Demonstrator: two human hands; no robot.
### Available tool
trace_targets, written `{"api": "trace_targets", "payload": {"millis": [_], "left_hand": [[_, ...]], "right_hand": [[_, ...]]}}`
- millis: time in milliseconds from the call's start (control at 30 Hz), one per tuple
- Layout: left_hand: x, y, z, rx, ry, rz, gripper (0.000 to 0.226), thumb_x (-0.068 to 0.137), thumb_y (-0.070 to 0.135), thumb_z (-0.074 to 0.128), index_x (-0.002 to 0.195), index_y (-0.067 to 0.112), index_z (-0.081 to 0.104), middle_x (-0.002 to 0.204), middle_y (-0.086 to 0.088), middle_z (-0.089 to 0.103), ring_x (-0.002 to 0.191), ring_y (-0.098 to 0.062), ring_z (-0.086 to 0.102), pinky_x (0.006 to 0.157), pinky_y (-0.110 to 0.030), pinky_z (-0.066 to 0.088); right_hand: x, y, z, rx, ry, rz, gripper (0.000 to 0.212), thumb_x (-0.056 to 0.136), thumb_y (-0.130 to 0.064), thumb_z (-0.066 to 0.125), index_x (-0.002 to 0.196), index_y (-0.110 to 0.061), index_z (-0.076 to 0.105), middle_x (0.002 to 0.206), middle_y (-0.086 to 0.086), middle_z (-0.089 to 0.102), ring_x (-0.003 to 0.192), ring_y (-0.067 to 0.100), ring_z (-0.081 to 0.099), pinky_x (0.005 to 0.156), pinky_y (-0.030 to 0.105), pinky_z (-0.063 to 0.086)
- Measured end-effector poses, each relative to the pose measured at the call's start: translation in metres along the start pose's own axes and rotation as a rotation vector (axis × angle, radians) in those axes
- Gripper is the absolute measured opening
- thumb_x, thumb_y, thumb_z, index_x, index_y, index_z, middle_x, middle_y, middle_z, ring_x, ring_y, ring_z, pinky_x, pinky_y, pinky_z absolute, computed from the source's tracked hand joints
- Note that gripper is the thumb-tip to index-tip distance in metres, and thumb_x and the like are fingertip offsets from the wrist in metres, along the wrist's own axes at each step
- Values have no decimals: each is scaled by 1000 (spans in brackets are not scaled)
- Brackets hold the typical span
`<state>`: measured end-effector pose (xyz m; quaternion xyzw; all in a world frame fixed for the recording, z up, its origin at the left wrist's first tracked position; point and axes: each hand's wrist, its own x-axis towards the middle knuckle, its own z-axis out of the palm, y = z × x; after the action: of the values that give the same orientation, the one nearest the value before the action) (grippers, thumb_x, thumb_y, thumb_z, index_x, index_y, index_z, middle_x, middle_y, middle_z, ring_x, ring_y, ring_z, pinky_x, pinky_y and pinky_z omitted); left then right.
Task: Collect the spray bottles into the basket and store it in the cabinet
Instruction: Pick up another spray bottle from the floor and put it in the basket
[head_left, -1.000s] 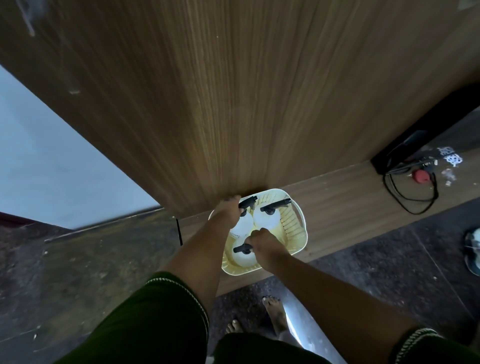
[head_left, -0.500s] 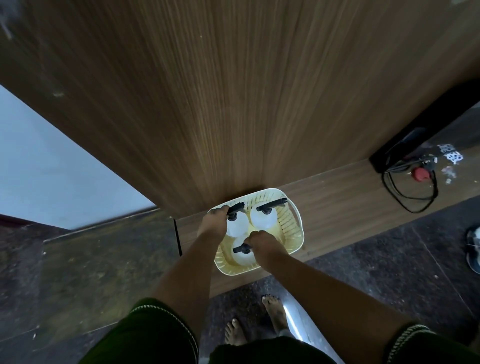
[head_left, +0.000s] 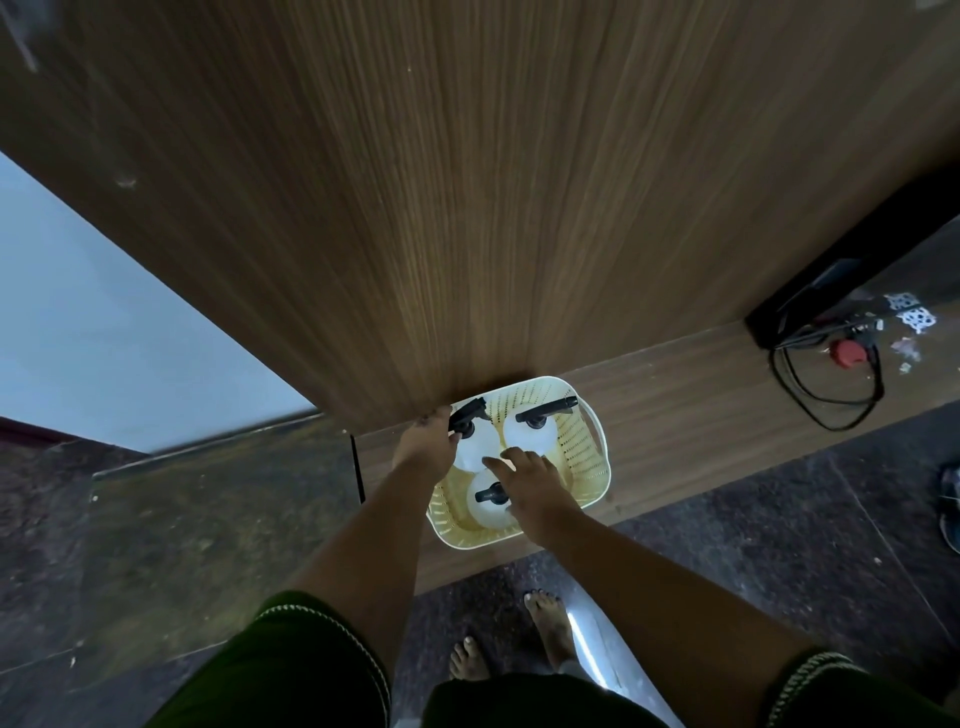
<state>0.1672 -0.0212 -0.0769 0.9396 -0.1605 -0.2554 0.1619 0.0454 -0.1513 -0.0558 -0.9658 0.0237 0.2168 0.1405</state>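
Observation:
A cream slotted basket (head_left: 589, 470) sits on a low wooden ledge (head_left: 691, 410) at the foot of a tall wooden cabinet panel (head_left: 467, 182). Inside it stand three white spray bottles with black trigger heads: one at the far left (head_left: 474, 453), one at the far right (head_left: 531, 440), one nearest me (head_left: 482, 512). My left hand (head_left: 423, 448) grips the basket's far-left rim beside the far-left bottle's trigger. Over the basket's middle my right hand (head_left: 530, 488) lies with fingers spread, touching the bottle tops and partly hiding the near bottle.
A black box (head_left: 810, 306), a looped black cable (head_left: 826, 400) and a red object (head_left: 850, 353) lie at the ledge's right end. My bare feet (head_left: 545, 623) stand on the dark stone floor. A sandal (head_left: 950, 504) shows at the right edge. A pale wall (head_left: 104, 338) is at the left.
My right hand has gone from closed at the near bottle to fingers spread over the bottle tops. The basket and my left hand have hardly moved.

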Motion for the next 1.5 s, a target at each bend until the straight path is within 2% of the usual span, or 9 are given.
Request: {"api": "trace_targets", "payload": {"millis": [100, 300, 400, 567, 733, 833, 967, 1133, 1500], "left_hand": [[-2, 2, -4, 53, -5, -3, 48, 97, 28, 49, 140, 11, 37, 137, -18, 51, 126, -35, 47, 99, -42, 43], [-10, 8, -17, 145, 30, 15, 54, 95, 36, 49, 141, 11, 32, 147, -12, 39, 137, -31, 31, 102, -42, 38], [-17, 19, -22, 204, 47, 66, 60, 94, 38, 49, 145, 14, 28, 149, -10, 36, 139, -30, 28, 106, -42, 34], [-24, 34, -17, 293, 30, 157, 63, 96, 35, 46, 150, 15, 20, 154, -5, 29, 140, -28, 26, 109, -42, 31], [-10, 42, -9, 280, 62, 191, 59, 99, 27, 39, 152, 18, 15, 161, 0, 18, 145, -25, 21, 111, -42, 28], [5, 51, -10, 203, 9, 160, 59, 98, 20, 42, 151, 15, 18, 157, -9, 28, 142, -31, 28, 108, -45, 34], [8, 42, -8, 186, -16, 132, 34, 96, 14, 47, 130, 9, 46, 131, -17, 53, 121, -36, 50, 94, -43, 45], [-4, 12, -7, 208, 57, 161, 29, 90, -1, 43, 117, 7, 51, 121, -15, 53, 113, -34, 49, 84, -40, 46], [-4, -3, -12, 107, 75, 138, 21, 93, 5, 44, 112, 6, 52, 120, -13, 52, 105, -34, 57, 79, -37, 43]], "right_hand": [[-1, 3, -1, 30, 43, 15, 69, 86, -12, 62, 145, -22, 29, 148, 10, 35, 132, 29, 38, 111, 43, 33], [-7, 10, -15, 109, 96, 44, 76, 80, -47, 64, 144, -25, 30, 143, 5, 39, 131, 26, 37, 109, 43, 32], [-16, 10, -18, 143, 105, 82, 74, 81, -54, 60, 143, -24, 32, 142, 6, 40, 130, 27, 38, 105, 44, 35], [-32, 9, -15, 246, 165, 217, 61, 88, -46, 54, 140, -21, 35, 137, 8, 43, 126, 27, 40, 102, 43, 41], [-34, 12, -4, 268, 183, 242, 56, 89, -45, 53, 138, -21, 39, 134, 6, 46, 123, 28, 43, 99, 43, 43], [-33, 13, 2, 256, 172, 245, 56, 90, -43, 52, 138, -20, 39, 133, 7, 46, 123, 30, 43, 99, 44, 43], [-31, 15, 4, 192, 65, 237, 47, 92, -29, 52, 137, -22, 43, 135, 6, 46, 125, 29, 40, 102, 46, 41], [-22, 16, 2, 89, -3, 168, 35, 93, -14, 46, 125, -24, 54, 121, 4, 56, 119, 28, 45, 95, 43, 44], [2, 14, -6, 72, 48, 81, 31, 90, -2, 46, 116, -15, 58, 113, 8, 59, 106, 27, 56, 89, 38, 49]]}}
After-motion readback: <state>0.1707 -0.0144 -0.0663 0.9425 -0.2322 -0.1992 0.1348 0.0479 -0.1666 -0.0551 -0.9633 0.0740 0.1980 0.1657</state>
